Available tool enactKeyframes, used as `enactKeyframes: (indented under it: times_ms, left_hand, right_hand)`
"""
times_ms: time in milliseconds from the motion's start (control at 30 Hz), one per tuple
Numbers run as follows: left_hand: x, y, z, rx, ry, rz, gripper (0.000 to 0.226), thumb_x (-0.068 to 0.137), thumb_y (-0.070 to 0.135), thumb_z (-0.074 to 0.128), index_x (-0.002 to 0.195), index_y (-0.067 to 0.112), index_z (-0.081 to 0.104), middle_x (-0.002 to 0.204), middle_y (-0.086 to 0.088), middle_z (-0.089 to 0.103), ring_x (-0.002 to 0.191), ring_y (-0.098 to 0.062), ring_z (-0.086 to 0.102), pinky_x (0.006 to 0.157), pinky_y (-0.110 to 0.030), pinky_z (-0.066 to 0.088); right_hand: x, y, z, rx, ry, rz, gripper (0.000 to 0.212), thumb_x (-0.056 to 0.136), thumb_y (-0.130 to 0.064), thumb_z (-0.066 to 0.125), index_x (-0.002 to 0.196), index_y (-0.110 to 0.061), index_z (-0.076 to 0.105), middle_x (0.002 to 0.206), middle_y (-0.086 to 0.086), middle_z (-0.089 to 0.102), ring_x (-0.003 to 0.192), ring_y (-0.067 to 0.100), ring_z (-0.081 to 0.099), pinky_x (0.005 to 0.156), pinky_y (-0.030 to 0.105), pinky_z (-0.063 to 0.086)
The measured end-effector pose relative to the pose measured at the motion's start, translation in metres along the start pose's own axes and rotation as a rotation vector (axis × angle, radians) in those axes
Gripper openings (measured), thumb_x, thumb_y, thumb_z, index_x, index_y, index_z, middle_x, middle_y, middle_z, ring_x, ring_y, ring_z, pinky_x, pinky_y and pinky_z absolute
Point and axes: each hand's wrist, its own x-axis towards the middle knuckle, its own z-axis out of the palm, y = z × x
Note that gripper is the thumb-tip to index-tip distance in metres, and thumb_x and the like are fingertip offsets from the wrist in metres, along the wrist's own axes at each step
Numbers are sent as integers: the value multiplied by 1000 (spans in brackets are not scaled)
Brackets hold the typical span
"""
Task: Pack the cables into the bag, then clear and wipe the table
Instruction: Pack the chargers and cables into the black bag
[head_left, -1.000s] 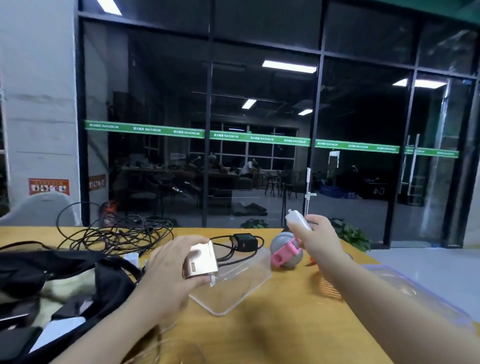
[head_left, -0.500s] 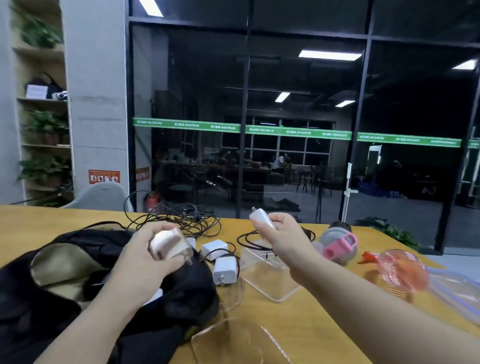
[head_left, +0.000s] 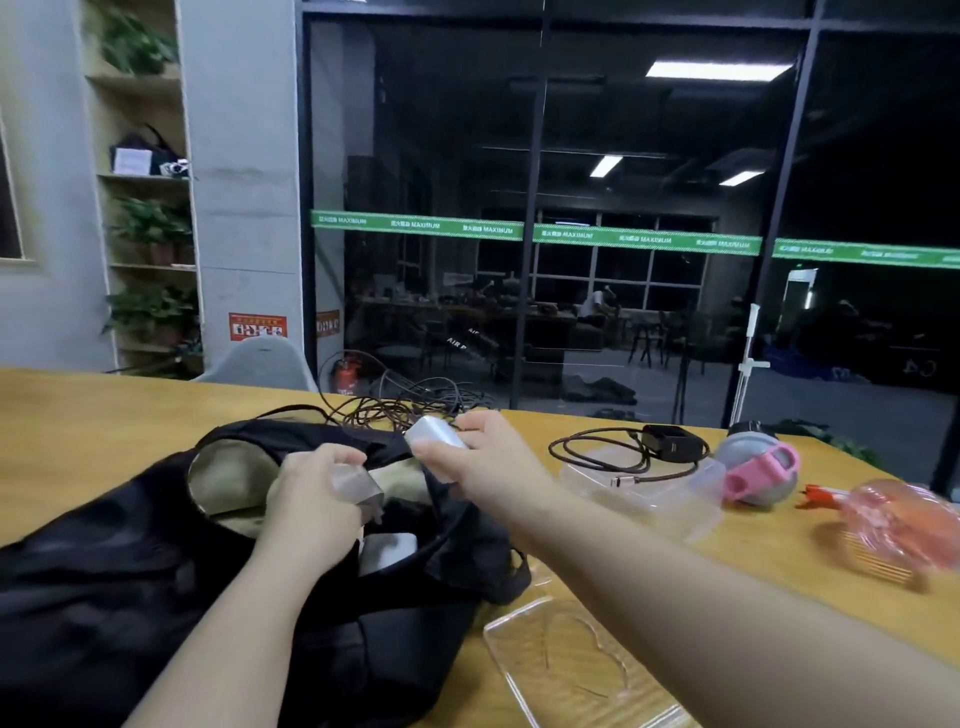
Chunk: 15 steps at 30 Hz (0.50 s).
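Note:
A black bag (head_left: 119, 561) lies open on the left of the wooden table (head_left: 104, 415), its tan lining showing. My left hand (head_left: 311, 499) holds a white charger (head_left: 358, 486) over the bag's mouth. My right hand (head_left: 478, 462) holds another white charger (head_left: 434, 434) just above the bag's far rim. A further white charger (head_left: 389, 551) lies inside the bag. A tangle of dark cables (head_left: 410, 402) sits behind the bag. A black adapter with its cable (head_left: 670, 444) rests on a clear plastic box (head_left: 649, 488).
A clear lid (head_left: 571, 660) lies at the table's front. To the right sit a grey ball with a pink strap (head_left: 758, 470) and a pink transparent container (head_left: 893, 525). A glass wall stands behind the table, and a grey chair (head_left: 260, 364) beyond its far edge.
The view has swung left and both hands have moved left with their chargers, from over the clear box to over the open bag.

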Motion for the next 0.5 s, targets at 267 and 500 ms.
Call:
enactKeyframes:
  times_ms: [267,500]
  left_hand:
    - [-2,-14,7,186,-14,31,36,79,3,64,107,25,61,120,-3,44,113,-26,41,95,-28,35]
    - [-1,-14,10,204,-48,-4,44,85,9,60,127,11,45,136,-7,33,127,-26,33,106,-30,27]
  right_hand:
    - [-11,4,25,-368,-141,42,55,88,-43,57,132,-16,36,105,-1,47,94,17,48,68,27,39]
    - [-20,13,25,-679,-236,-25,50,88,-31,58,129,-11,37,121,10,50,90,20,45,61,28,37]
